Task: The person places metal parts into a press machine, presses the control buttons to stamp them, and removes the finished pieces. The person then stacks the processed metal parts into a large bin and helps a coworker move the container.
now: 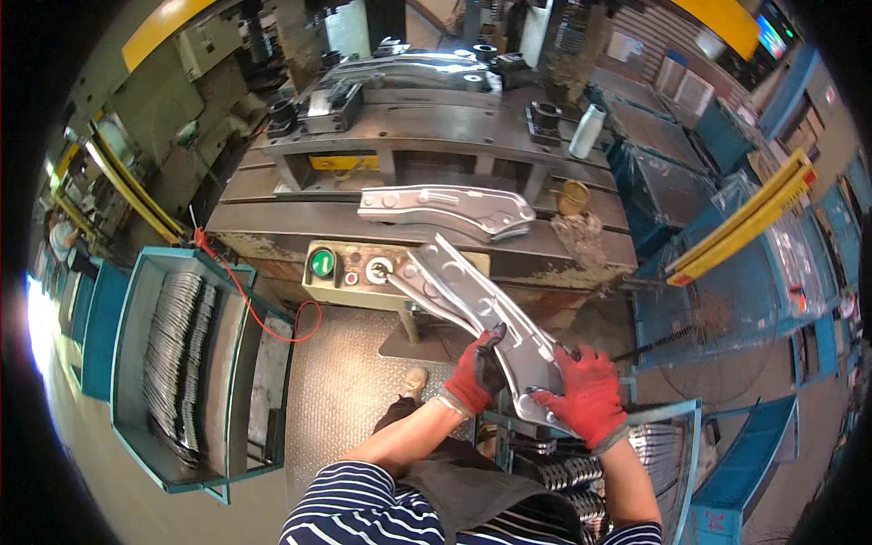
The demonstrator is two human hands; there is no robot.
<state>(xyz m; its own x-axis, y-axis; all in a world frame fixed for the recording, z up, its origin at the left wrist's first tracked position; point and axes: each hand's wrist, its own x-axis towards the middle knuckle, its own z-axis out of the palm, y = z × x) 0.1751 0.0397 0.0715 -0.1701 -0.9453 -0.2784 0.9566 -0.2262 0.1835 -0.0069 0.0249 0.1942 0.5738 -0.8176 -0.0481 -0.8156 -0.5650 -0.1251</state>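
Both my hands, in red gloves with dark fingertips, hold one long stamped sheet-metal part (486,304) tilted in front of me. My left hand (477,371) grips its left edge near the middle. At its lower right end my right hand (583,391) is closed round the edge. A second stamped part (445,207) of like shape lies on the front of the press table, just beyond. Farther back, a shiny part (409,68) rests on the die. Below the held part stands a control box (345,272) with a green button.
At left a teal bin (136,363) holds a dense row of metal parts; a red cable (250,304) hangs beside it. Another bin (695,454) of parts is by my right arm. A spray can (587,132) and a small tin (572,197) stand on the press. Yellow guard posts (740,218) flank it.
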